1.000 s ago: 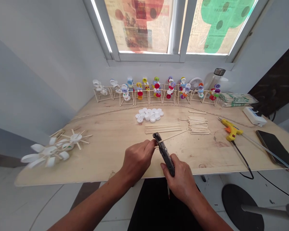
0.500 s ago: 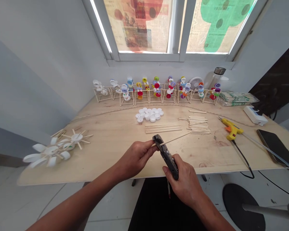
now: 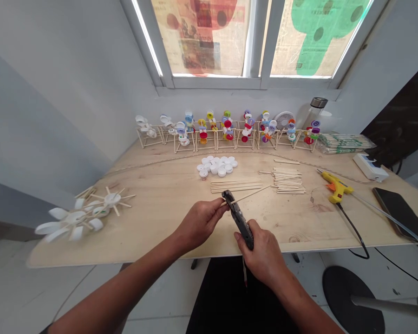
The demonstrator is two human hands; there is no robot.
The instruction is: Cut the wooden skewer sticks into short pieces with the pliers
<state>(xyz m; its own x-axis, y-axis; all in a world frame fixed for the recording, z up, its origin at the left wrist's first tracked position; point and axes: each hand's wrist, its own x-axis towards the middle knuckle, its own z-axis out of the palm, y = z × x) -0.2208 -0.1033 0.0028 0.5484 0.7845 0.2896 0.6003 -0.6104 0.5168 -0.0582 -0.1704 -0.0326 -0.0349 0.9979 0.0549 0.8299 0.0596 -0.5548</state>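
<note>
My left hand [image 3: 204, 220] pinches one end of a thin wooden stick [image 3: 252, 194], which slants up to the right over the table. My right hand [image 3: 263, 250] is wrapped round the handles of dark grey pliers [image 3: 242, 222]. The head of the pliers lies across the stick just beside my left fingertips; whether the jaws are closed on it I cannot make out. Below my right hand a thin pencil-like stick [image 3: 244, 273] shows against the dark clothing. Long sticks [image 3: 235, 185] lie in a row beyond, with a pile of short sticks [image 3: 287, 180] to their right.
White bottle caps [image 3: 218, 165] are heaped mid-table. Colourful cap wheels [image 3: 227, 127] on stick frames line the back. White spoked wheels [image 3: 75, 220] lie at left. A yellow glue gun [image 3: 336, 186], a phone [image 3: 400, 211] and a power strip [image 3: 370, 167] occupy the right side.
Both hands and the pliers have shifted slightly up and away from me. The far end of the held stick has risen a little and moved left.
</note>
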